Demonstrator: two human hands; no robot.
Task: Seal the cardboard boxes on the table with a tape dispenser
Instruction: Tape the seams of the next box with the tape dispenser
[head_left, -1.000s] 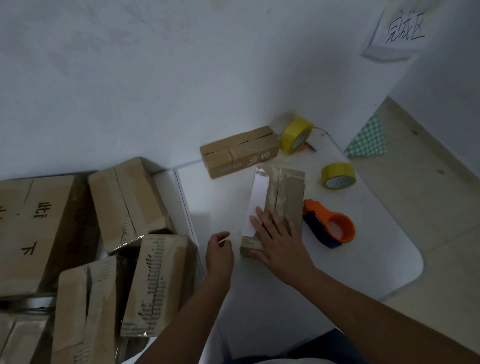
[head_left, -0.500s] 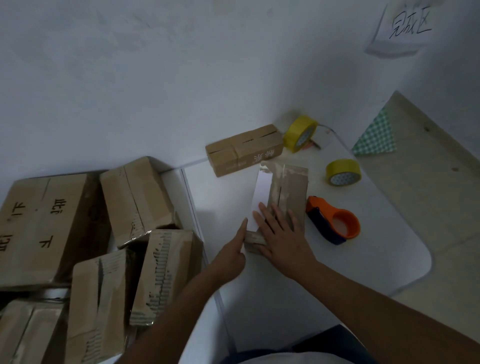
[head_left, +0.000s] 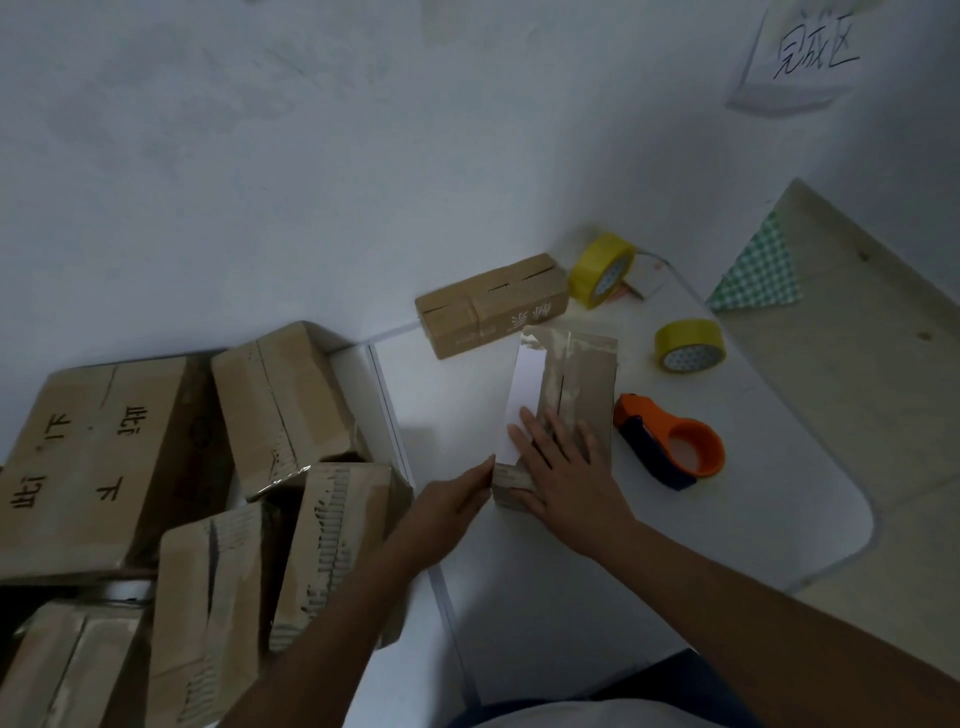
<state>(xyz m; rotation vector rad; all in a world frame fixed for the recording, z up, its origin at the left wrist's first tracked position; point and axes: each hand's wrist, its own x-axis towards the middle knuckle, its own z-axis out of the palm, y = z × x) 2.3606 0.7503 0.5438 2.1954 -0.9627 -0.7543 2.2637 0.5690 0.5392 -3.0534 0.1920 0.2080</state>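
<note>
A long, narrow brown cardboard box (head_left: 571, 384) lay lengthwise on the white table (head_left: 753, 519), its near end toward the person, with glossy clear tape already running along its top seam. The right hand (head_left: 563, 480) lay flat on the near part of the lid, fingers straight and spread, apparently to hold the flaps shut and smooth the tape down. The left hand (head_left: 452, 501) sat against the box's near left corner, its fingers straight and pressed together, the tips touching the side wall; this looked like bracing, so the box would not slide under the other hand's pressure.

The orange and dark blue tape dispenser (head_left: 670, 441) rested on the table just right of the box, untouched, close enough for the right hand to take up. Two yellow rolls of tape sat farther off: one upright (head_left: 602, 270) against the far wall, one lying flat (head_left: 688, 345) right of the box's far end. A second small brown cardboard box (head_left: 491, 306) stood crosswise at the far edge, touching or nearly touching the first. To the left, off the table, larger worn cardboard cartons (head_left: 156, 493) were heaped, probably awaiting sealing. A handwritten paper sign (head_left: 810, 52) hung on the wall at far right.
</note>
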